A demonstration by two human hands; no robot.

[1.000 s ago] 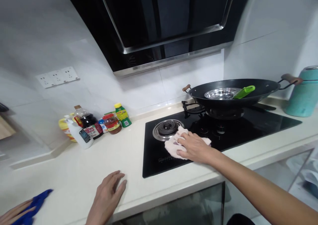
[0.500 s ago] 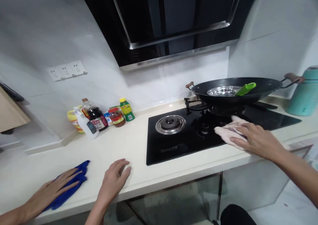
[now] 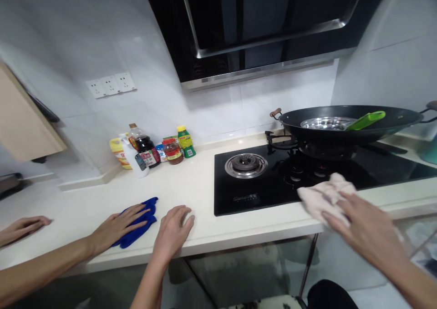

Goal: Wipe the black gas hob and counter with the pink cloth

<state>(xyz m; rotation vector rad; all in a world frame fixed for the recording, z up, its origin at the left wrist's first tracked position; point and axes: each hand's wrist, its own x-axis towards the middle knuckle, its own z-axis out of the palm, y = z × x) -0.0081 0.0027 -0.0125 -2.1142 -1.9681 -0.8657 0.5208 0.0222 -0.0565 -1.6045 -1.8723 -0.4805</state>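
Note:
My right hand grips a pale pinkish cloth, bunched at the front edge of the black gas stove. Flat on the white counter rests my left hand, holding nothing, its thumb apart from slightly bent fingers. Just left of it, another person's hand presses a blue cloth onto the counter. A large black wok sits on the stove's right burner, with a shiny metal dish and a green-handled utensil inside.
A second hand of the other person lies at the far left. Against the wall stand a white spray bottle, a dark sauce bottle, a red-lidded jar and a green bottle. The range hood hangs above.
My view has turned a little left. My right hand has drawn the cloth back toward the counter's front edge. The other person's hand slid the blue cloth rightward; their second hand came into view.

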